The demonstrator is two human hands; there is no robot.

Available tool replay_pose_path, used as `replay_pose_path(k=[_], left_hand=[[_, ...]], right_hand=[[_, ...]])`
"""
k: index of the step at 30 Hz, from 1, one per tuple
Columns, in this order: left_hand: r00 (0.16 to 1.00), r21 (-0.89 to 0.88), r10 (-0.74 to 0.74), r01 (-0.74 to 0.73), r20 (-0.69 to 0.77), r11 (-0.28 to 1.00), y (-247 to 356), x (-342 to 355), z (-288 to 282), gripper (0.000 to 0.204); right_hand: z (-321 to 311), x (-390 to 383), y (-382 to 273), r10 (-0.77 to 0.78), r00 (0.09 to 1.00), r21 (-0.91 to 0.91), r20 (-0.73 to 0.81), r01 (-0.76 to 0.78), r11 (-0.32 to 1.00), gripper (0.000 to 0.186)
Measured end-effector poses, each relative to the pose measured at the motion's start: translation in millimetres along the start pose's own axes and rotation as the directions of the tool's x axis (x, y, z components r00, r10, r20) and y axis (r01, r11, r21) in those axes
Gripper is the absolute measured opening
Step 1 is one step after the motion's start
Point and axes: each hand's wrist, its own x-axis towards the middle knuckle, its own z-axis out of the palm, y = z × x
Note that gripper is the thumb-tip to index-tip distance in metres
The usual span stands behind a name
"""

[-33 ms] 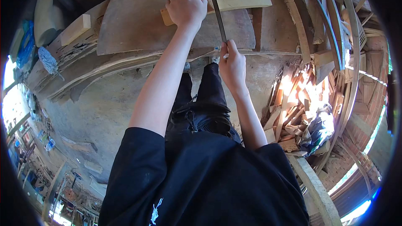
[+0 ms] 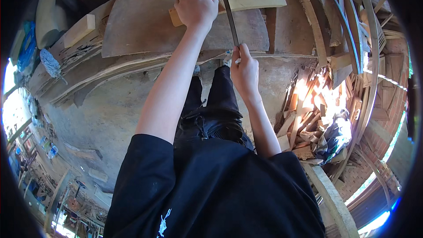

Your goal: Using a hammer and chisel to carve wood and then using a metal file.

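Observation:
My left hand (image 2: pixel 196 8) is closed over the left part of a pale, slightly curved wooden piece (image 2: pixel 260 0), which lies crosswise on a wide worn board (image 2: pixel 136 31). A long, dark, narrow metal tool (image 2: pixel 228 9), perhaps a file or blade, crosses the piece just right of that hand. My right hand (image 2: pixel 245 70) is closed round this tool's near end, below the board's front edge.
A pale block (image 2: pixel 79 31) and fluffy duster (image 2: pixel 51 61) lie left on layered planks. Long curved strips (image 2: pixel 313 17) stand at right, above a heap of wood scraps (image 2: pixel 304 128). My legs are on a concrete floor (image 2: pixel 92 128) below the bench edge.

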Motion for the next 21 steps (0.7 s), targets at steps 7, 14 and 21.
replay_pose_path(k=[7, 14, 21], left_hand=[[0.999, 0.007, 0.003, -0.003, -0.045, 1.000, 0.6, -1.2, 0.5, 0.026], [1.000, 0.015, 0.006, -0.006, -0.030, 1.000, 1.7, -2.4, -0.2, 0.024], [1.000, 0.026, -0.012, 0.011, 0.018, 1.000, 0.0, -0.7, -0.5, 0.027]], right_hand=[[-3.6, -18.7, 3.3, 0.052, 0.998, -0.036, 0.023, -0.052, 0.998, 0.012], [-5.2, -21.3, 6.3, 0.064, 0.997, -0.106, 0.038, -0.060, 0.993, 0.013], [6.3, -0.2, 7.3, -0.002, 1.000, -0.102, 0.012, 0.003, 0.995, 0.010]])
